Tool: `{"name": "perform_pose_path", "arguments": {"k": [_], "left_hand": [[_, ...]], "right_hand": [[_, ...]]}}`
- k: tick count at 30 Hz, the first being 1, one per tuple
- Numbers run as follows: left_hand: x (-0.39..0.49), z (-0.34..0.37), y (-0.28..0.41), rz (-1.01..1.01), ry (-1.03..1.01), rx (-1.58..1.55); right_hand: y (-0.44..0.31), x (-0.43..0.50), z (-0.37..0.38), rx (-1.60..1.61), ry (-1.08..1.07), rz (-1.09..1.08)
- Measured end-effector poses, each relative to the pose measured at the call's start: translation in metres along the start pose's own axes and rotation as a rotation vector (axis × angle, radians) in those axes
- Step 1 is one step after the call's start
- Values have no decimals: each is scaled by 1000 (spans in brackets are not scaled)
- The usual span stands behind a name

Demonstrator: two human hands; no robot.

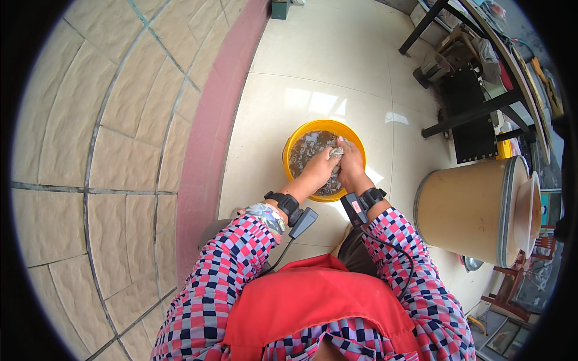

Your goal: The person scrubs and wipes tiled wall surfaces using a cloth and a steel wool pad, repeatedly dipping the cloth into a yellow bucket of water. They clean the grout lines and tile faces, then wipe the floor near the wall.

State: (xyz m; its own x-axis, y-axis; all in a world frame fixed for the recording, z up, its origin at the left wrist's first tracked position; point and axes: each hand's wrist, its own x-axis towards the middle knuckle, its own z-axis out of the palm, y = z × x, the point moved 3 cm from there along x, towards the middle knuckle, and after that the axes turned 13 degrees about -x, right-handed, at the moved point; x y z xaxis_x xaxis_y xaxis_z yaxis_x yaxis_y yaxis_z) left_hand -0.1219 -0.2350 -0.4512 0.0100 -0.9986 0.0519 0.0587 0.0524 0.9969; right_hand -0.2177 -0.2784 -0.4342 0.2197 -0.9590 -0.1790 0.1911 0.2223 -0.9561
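Note:
A yellow plastic bucket (324, 123) stands on the tiled floor before me, holding murky, sudsy water (307, 151). Over the bucket's opening, my left hand (319, 168) and my right hand (351, 161) are pressed together around a wet greyish cloth (336, 152). Only small parts of the cloth show between the fingers and palms; the rest is hidden. Both wrists wear black straps with small cabled devices, the left device (303, 223) and the right device (355, 210).
To the right stands a tan fibre drum (465, 212) with a pale basin (528, 214) against its end. A black-legged table (474, 113) is at the upper right, with a metal pot (435, 67) beneath. On the left rises a tiled wall (126, 158) with a pink base band (205, 149).

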Motion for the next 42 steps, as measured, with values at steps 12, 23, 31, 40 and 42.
{"name": "perform_pose_path", "arguments": {"k": [12,23,31,40,42], "left_hand": [[1,-12,-3,-97,71,217],[5,-35,8,-132,337,76],[10,-40,-6,-94,356,12],[-1,-51,-23,-313,197,217],[-7,-47,-18,-249,167,102]], "right_hand": [[11,33,-18,-677,-60,-75],[50,103,-42,-1540,58,-424],[75,80,-13,-1803,-518,-327],[-23,36,-12,-337,-213,50],[-36,13,-7,-161,-316,4]]}}
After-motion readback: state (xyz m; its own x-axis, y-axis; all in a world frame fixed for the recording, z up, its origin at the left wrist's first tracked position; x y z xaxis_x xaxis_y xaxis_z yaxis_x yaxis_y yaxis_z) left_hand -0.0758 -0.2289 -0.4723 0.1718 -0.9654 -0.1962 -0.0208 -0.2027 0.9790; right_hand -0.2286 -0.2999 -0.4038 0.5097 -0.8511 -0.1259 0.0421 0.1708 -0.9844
